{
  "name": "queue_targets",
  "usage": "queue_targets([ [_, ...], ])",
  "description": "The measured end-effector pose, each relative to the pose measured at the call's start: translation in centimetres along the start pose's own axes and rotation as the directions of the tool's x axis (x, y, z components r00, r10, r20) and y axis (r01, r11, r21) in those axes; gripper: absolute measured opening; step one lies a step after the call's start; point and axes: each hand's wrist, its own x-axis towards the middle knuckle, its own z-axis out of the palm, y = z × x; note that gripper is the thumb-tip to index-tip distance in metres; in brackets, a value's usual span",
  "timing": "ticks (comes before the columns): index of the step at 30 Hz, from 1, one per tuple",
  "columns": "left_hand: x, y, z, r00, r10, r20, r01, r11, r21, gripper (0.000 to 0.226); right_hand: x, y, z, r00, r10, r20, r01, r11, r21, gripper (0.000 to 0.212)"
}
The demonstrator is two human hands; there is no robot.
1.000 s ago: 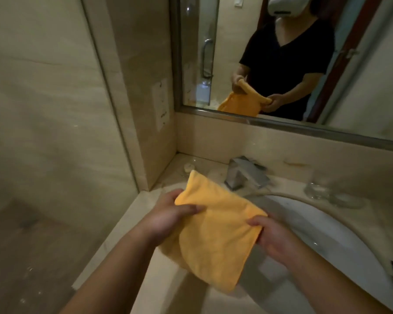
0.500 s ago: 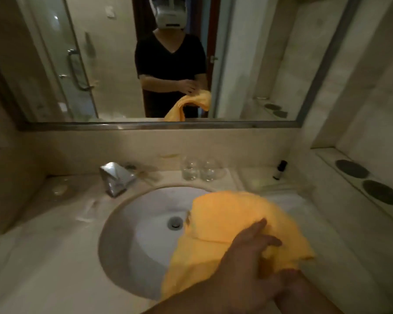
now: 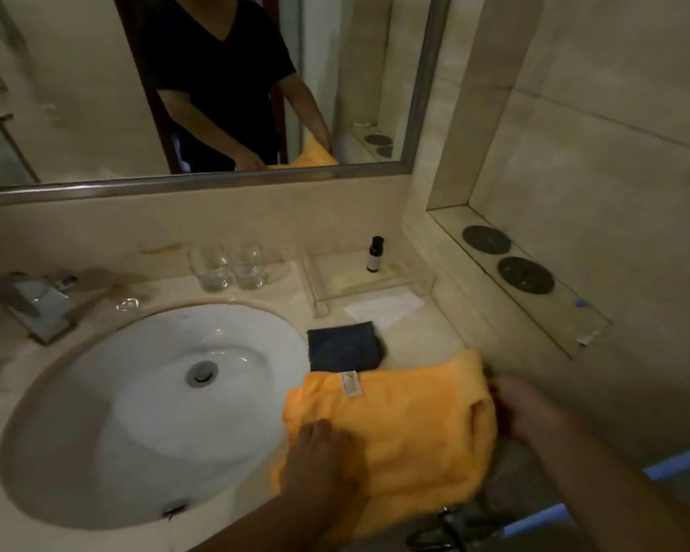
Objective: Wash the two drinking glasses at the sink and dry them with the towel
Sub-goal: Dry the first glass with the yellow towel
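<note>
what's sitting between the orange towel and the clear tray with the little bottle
In the head view, a folded dark cloth lies just beyond the towel, and a white sheet lies between that cloth and the tray.

Towel tag txt illegible.

Single head cam, wide-angle, pitched forward and down, close over the surface. Sink lower left of frame, mirror upper left, wall niche right.

2 glasses stand behind the sink, the towel lies right of it.
</note>
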Motion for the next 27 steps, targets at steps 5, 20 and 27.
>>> queue_targets([
  [5,-0.2,-0.3,-0.2,0.998,-0.053,-0.029,0.052,0.998,-0.039,0.062,-5.7,-1.9,1.7,0.741,-0.604,-0.292,0.438,0.765,-0.472,0.036],
  [20,3.8,-12.7,-7.7,0.811,-0.439,-0.387,0.331,0.889,-0.317,0.057,-3.0,9.4,18.0,0.745,-0.550,0.378,0.456,0.006,-0.890,0.082],
  [27,11.6,-19.5,-15.5,0.732,-0.626,-0.270,0.160,0.543,-0.825,0.083,-4.3,9.3,22.3,0.492,-0.807,0.326,0.539,-0.012,-0.842,0.055],
])
